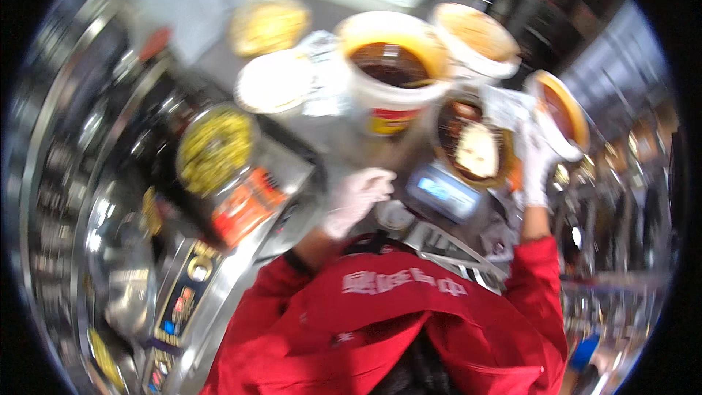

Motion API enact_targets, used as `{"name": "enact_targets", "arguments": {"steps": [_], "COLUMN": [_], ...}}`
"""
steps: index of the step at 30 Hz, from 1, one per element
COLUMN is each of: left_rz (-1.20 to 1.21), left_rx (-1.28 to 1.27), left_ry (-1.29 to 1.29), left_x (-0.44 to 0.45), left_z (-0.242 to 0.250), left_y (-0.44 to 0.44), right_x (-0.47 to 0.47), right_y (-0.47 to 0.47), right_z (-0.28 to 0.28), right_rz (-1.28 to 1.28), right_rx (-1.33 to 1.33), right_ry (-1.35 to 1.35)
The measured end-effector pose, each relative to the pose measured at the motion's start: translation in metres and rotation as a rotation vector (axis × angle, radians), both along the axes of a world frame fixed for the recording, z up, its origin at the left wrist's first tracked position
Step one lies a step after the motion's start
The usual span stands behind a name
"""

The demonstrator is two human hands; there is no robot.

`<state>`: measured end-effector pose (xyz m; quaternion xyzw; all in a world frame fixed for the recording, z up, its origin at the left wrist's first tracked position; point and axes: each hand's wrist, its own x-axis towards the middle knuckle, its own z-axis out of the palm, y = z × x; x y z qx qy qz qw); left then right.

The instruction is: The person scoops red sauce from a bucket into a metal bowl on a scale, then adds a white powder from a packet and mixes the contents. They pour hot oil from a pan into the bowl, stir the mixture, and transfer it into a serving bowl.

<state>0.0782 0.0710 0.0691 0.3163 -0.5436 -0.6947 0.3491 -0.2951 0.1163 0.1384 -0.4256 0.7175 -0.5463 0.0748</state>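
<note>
My left hand, in a pale glove, is over the metal counter with its fingers curled; I see nothing held in it. My right hand, also gloved, reaches forward beside a tilted white tub of reddish-brown sauce; a printed packet lies at its fingertips, and blur hides whether it grips either. Between the hands are a bowl of dark sauce with a pale mass in it and a device with a lit screen. A large white bucket of dark liquid stands beyond them.
At the left are a bowl of chopped yellow-green food and a red-orange packet. Farther back stand a container of yellow food, a white round lid or dish, and a tub with tan contents. Part of another person's arm shows lower right.
</note>
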Motion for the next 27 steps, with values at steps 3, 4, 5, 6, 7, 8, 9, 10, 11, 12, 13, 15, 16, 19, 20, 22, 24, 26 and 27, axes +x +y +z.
{"name": "enact_targets", "arguments": {"steps": [3, 4, 5, 6, 7, 8, 9, 10, 11, 12, 13, 15, 16, 19, 20, 22, 24, 26, 27], "left_rz": [0.013, 0.011, 0.023, 0.011, 0.019, 0.015, 0.010, 0.004, 0.008, 0.009, 0.013, 0.013, 0.014, 0.028, 0.028, 0.034, 0.042, 0.032, 0.035], "left_rx": [-0.079, -0.099, -0.135, -0.125, -0.102, -0.102, -0.102, -0.117, -0.105, -0.123, -0.126, -0.134, -0.138, -0.147, -0.152, -0.127, -0.111, -0.119, -0.124], "left_ry": [-0.045, -0.102, -0.165, -0.141, -0.140, -0.122, -0.132, -0.127, -0.127, -0.131, -0.133, -0.142, -0.142, -0.159, -0.168, -0.151, -0.136, -0.134, -0.130], "left_x": [-0.002, -0.002, -0.001, -0.001, -0.002, -0.002, -0.003, -0.004, -0.005, -0.007, -0.007, -0.007, -0.007, -0.005, -0.005, -0.004, -0.004, -0.003, -0.003], "left_z": [0.000, 0.000, -0.001, -0.001, -0.001, -0.001, -0.001, -0.001, -0.001, -0.001, -0.001, 0.001, 0.002, 0.003, 0.003, 0.002, -0.001, -0.003, -0.004], "left_y": [-0.003, -0.004, -0.004, -0.005, -0.006, -0.006, -0.006, -0.006, -0.006, -0.006, -0.006, -0.005, -0.004, -0.003, -0.004, -0.004, -0.004, -0.005, -0.006], "right_x": [0.009, 0.010, 0.012, 0.013, 0.014, 0.014, 0.014, 0.015, 0.015, 0.016, 0.017, 0.019, 0.021, 0.027, 0.030, 0.031, 0.033, 0.032, 0.031], "right_y": [-0.005, -0.005, -0.004, -0.003, 0.000, -0.001, 0.002, 0.003, 0.004, 0.005, 0.005, 0.006, 0.006, 0.007, 0.006, 0.006, 0.003, 0.002, 0.002], "right_z": [0.011, 0.014, 0.016, 0.017, 0.019, 0.020, 0.021, 0.021, 0.022, 0.022, 0.022, 0.024, 0.024, 0.025, 0.024, 0.024, 0.024, 0.025, 0.025], "right_rz": [-0.075, -0.061, -0.031, -0.052, -0.069, -0.027, -0.029, -0.056, -0.078, -0.030, -0.038, -0.023, -0.051, -0.099, -0.079, -0.115, -0.011, -0.034, 0.006], "right_rx": [-0.141, -0.048, 0.065, -0.058, -0.158, -0.079, -0.096, -0.102, -0.110, -0.218, -0.149, 0.021, -0.094, -0.181, -0.245, -0.218, -0.136, -0.097, -0.141], "right_ry": [0.061, 0.103, 0.135, 0.017, -0.126, 0.002, -0.029, -0.073, -0.113, -0.162, -0.117, -0.004, -0.033, 0.039, 0.054, 0.029, 0.142, 0.177, 0.166]}}
